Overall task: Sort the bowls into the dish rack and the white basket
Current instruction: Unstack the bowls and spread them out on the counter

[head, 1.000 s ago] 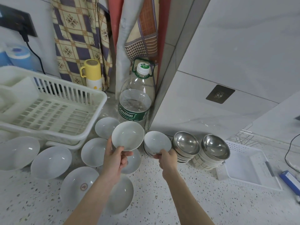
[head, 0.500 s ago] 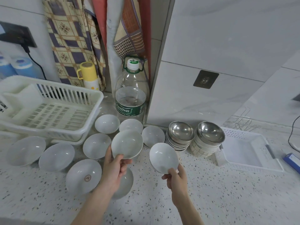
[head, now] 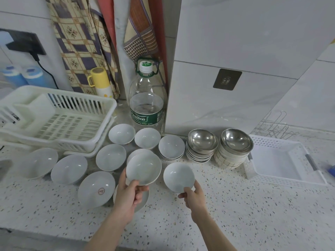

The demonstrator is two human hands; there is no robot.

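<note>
Two small glazed white ceramic bowls sit in a person's hands above the speckled terrazzo surface (head: 244, 205): the left hand (head: 129, 193) pinches the larger bowl (head: 143, 169) at its near rim, the right hand (head: 194, 195) curls its fingers (head: 186, 189) round the smaller bowl (head: 178, 175). More white bowls lie loose beside the white slatted plastic dish rack (head: 59, 122). Two stacks of steel bowls (head: 220, 146) stand just beside the white perforated basket (head: 282, 160), near the wall.

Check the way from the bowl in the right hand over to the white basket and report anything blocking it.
Nothing visible blocks it: bare counter lies between the white bowl in the right hand and the white basket. The steel bowl stacks stand farther back.
</note>
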